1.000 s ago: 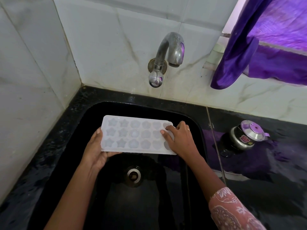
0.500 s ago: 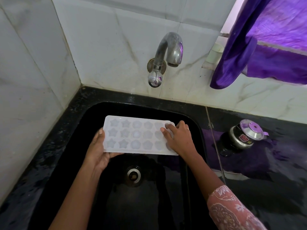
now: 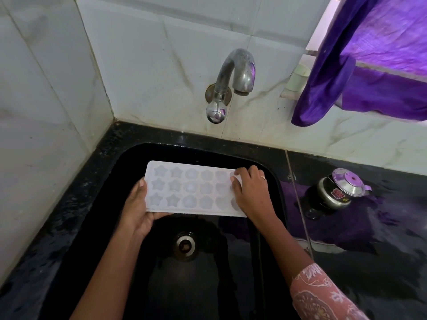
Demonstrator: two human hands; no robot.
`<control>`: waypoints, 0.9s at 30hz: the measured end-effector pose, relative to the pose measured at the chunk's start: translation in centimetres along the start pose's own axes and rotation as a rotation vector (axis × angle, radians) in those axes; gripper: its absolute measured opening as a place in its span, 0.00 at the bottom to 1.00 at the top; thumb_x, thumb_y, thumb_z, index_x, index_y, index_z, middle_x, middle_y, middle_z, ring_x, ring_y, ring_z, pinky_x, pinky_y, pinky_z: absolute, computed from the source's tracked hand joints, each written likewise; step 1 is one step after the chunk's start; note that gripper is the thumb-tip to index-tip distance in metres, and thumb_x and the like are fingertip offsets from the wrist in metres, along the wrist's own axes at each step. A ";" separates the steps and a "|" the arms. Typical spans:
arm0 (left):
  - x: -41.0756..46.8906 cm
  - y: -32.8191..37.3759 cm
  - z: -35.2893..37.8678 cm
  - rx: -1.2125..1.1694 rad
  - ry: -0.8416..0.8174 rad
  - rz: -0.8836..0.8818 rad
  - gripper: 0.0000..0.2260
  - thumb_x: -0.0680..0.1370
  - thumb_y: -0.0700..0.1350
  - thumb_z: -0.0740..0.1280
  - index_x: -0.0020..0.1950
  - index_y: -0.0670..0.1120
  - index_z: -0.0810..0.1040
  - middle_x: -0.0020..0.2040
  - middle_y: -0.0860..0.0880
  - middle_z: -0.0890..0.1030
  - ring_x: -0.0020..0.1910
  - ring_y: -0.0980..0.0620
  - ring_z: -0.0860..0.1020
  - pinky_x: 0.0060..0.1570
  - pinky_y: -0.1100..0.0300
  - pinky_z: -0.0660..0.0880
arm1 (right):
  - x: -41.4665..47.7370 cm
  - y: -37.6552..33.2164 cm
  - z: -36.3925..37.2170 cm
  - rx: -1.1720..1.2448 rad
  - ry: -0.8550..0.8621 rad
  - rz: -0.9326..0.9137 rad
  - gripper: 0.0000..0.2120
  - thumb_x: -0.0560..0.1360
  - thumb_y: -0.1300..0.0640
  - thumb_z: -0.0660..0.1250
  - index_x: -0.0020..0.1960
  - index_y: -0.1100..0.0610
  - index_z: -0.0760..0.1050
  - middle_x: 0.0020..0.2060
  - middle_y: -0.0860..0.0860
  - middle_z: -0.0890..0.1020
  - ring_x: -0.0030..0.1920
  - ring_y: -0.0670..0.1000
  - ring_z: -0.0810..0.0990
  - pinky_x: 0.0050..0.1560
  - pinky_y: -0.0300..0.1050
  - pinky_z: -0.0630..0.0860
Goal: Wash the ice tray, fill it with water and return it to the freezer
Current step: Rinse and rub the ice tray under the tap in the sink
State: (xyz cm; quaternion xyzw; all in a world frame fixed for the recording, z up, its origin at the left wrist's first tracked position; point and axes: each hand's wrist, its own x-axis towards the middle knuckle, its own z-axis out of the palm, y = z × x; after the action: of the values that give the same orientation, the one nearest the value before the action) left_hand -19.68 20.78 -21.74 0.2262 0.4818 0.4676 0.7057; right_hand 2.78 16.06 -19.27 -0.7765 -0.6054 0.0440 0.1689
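A white ice tray [image 3: 191, 189] with star and flower shaped cells is held level over the black sink [image 3: 129, 155], cells facing up. My left hand [image 3: 138, 210] grips its left end from below, thumb on the rim. My right hand [image 3: 250, 192] lies on the tray's right end, fingers bent over the last cells. The metal tap [image 3: 233, 82] sticks out of the wall above and behind the tray. No water runs from it.
The sink drain [image 3: 184, 245] lies below the tray. A small steel pot with a lid [image 3: 339, 192] stands on the black counter to the right. A purple cloth [image 3: 360, 65] hangs at the upper right. White tiled walls close the left and back.
The tray and both hands have shifted slightly to the right. The grip of both hands looks the same.
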 end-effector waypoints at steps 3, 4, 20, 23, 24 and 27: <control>-0.1 0.0 0.1 0.003 -0.009 0.006 0.12 0.82 0.51 0.53 0.60 0.51 0.72 0.50 0.49 0.80 0.47 0.48 0.80 0.28 0.52 0.80 | 0.1 -0.9 -0.1 -0.040 -0.070 -0.084 0.15 0.79 0.53 0.55 0.64 0.55 0.72 0.53 0.55 0.72 0.53 0.55 0.70 0.52 0.47 0.65; -0.1 -0.1 0.1 0.005 -0.010 0.006 0.12 0.82 0.51 0.53 0.59 0.51 0.72 0.50 0.49 0.80 0.46 0.48 0.80 0.28 0.52 0.80 | 0.2 -1.1 0.0 -0.064 -0.121 -0.097 0.16 0.80 0.52 0.55 0.65 0.54 0.71 0.53 0.55 0.72 0.53 0.55 0.69 0.52 0.47 0.65; -0.2 0.1 -0.2 -0.030 -0.019 0.006 0.13 0.82 0.51 0.53 0.60 0.49 0.73 0.50 0.48 0.81 0.45 0.48 0.81 0.27 0.51 0.79 | 1.3 -1.1 0.4 -0.057 -0.256 -0.070 0.17 0.79 0.46 0.54 0.65 0.48 0.70 0.48 0.51 0.67 0.53 0.54 0.67 0.55 0.46 0.64; -0.2 0.0 -0.1 -0.034 -0.013 0.003 0.12 0.82 0.51 0.54 0.58 0.50 0.73 0.50 0.49 0.81 0.45 0.48 0.81 0.28 0.51 0.80 | 1.3 -0.9 0.4 -0.076 -0.245 -0.059 0.17 0.80 0.46 0.53 0.63 0.50 0.72 0.52 0.54 0.70 0.54 0.54 0.68 0.56 0.47 0.65; -0.2 -0.1 -0.1 -0.032 -0.009 0.000 0.13 0.82 0.51 0.54 0.60 0.49 0.73 0.50 0.49 0.81 0.46 0.48 0.80 0.28 0.51 0.80 | 1.3 -0.9 0.5 -0.088 -0.241 -0.057 0.17 0.80 0.46 0.53 0.63 0.51 0.72 0.52 0.54 0.70 0.55 0.55 0.68 0.56 0.47 0.65; -0.2 -0.2 0.0 -0.022 0.003 -0.009 0.13 0.82 0.51 0.54 0.62 0.49 0.72 0.49 0.49 0.81 0.46 0.48 0.80 0.30 0.50 0.80 | 1.2 -0.9 0.7 -0.104 -0.240 -0.042 0.19 0.80 0.45 0.52 0.65 0.51 0.70 0.55 0.55 0.71 0.57 0.55 0.68 0.57 0.47 0.64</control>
State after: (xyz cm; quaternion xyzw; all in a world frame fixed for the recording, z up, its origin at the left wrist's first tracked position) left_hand -19.60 20.47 -21.79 0.2155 0.4789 0.4700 0.7094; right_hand 2.03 17.58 -19.50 -0.7604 -0.6391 0.1017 0.0556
